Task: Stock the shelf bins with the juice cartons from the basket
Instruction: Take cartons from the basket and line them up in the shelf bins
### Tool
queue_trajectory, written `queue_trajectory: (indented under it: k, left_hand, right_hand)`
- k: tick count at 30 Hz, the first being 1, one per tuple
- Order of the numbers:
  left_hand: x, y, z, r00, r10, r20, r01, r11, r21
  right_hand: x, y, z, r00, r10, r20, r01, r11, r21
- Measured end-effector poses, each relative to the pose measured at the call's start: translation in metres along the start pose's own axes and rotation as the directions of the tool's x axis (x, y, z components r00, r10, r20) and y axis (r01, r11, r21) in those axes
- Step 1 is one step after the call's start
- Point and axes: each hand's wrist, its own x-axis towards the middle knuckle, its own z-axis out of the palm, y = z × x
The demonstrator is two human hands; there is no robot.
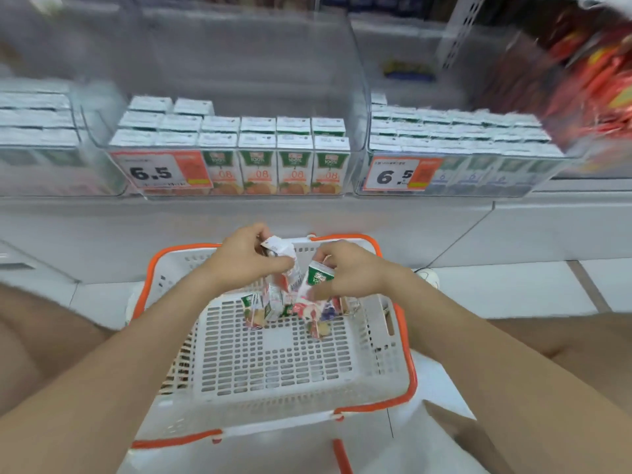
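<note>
A white basket with an orange rim [407, 364] sits on the floor in front of me. Several small juice cartons [273, 307] lie at its far end. My left hand [242, 258] grips a red-and-white carton [287, 265] above that pile. My right hand [352, 268] holds a carton with a green top [319, 273] right beside it. On the shelf above, a clear middle bin [355, 107] holds rows of green and orange cartons [277, 155], with free room at its back.
A clear bin of blue cartons [455, 145] stands to the right and another bin [37, 131] to the left. Price tags reading 6.5 [157, 172] hang on the bin fronts. Red snack packs [595, 80] fill the upper right. My knees flank the basket.
</note>
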Motion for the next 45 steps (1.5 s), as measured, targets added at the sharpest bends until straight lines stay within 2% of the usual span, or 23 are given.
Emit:
queue_trajectory:
  k: [3,6,8,10,12,16,20,24,27,30,34,36,38,41,43,45]
  left_hand:
    - [-0.022,0.034,-0.025,0.998,-0.003,0.068,0.005,1.0,-0.027]
    - [-0.042,0.069,-0.044,0.992,0.082,0.091,-0.075,0.994,-0.074]
    - [-0.052,0.088,-0.057,0.986,0.15,0.068,-0.139,0.981,-0.134]
    - [-0.059,0.101,-0.07,0.98,0.2,0.019,-0.191,0.955,-0.225]
    - [-0.06,0.11,-0.081,0.975,0.202,-0.09,-0.22,0.919,-0.328]
    - [-0.063,0.123,-0.09,0.957,0.181,-0.227,-0.261,0.879,-0.399]
    - [-0.064,0.124,-0.094,0.931,0.214,-0.297,-0.318,0.875,-0.366]
    - [-0.063,0.123,-0.11,0.927,0.154,-0.341,-0.31,0.826,-0.47]
    - [-0.07,0.124,-0.126,0.925,0.107,-0.365,-0.288,0.825,-0.487]
    - [-0.077,0.125,-0.145,0.915,0.107,-0.388,-0.274,0.872,-0.405]
    - [-0.089,0.124,-0.177,0.884,0.149,-0.443,-0.305,0.902,-0.306]
    - [-0.097,0.117,-0.196,0.845,0.2,-0.496,-0.343,0.914,-0.216]
    - [-0.101,0.104,-0.218,0.756,0.301,-0.582,-0.375,0.927,-0.007]
    - [-0.1,0.079,-0.253,0.618,0.422,-0.663,-0.264,0.906,0.33]
    - [-0.096,0.063,-0.277,0.61,0.436,-0.662,-0.165,0.887,0.432]
    - [-0.089,0.048,-0.302,0.639,0.391,-0.663,-0.041,0.877,0.478]
  right_hand:
    - [-0.021,-0.03,-0.027,0.993,-0.103,-0.051,0.102,0.994,-0.022]
    - [-0.04,-0.059,-0.05,0.977,-0.167,-0.136,0.164,0.986,-0.037]
    - [-0.047,-0.076,-0.064,0.953,-0.215,-0.215,0.215,0.976,-0.023]
    - [-0.05,-0.09,-0.075,0.923,-0.27,-0.275,0.305,0.948,0.092]
    - [-0.053,-0.104,-0.082,0.896,-0.287,-0.339,0.369,0.906,0.208]
    - [-0.051,-0.13,-0.082,0.867,-0.271,-0.419,0.432,0.827,0.359]
    - [-0.042,-0.148,-0.078,0.848,-0.252,-0.466,0.458,0.79,0.407]
    - [-0.034,-0.157,-0.077,0.835,-0.179,-0.521,0.461,0.743,0.484]
    - [-0.031,-0.163,-0.075,0.834,-0.113,-0.54,0.451,0.704,0.549]
    - [-0.029,-0.173,-0.069,0.815,-0.122,-0.566,0.477,0.695,0.538]
    - [-0.024,-0.192,-0.054,0.723,-0.24,-0.648,0.573,0.731,0.37]
    - [-0.021,-0.203,-0.046,0.69,-0.304,-0.657,0.609,0.734,0.3]
    - [-0.017,-0.216,-0.039,0.621,-0.381,-0.685,0.647,0.743,0.174]
    - [-0.006,-0.242,-0.03,0.493,-0.51,-0.705,0.7,0.713,-0.026]
    - [0.007,-0.264,-0.024,0.435,-0.576,-0.692,0.717,0.686,-0.121]
    - [0.024,-0.286,-0.015,0.378,-0.645,-0.665,0.728,0.65,-0.216]
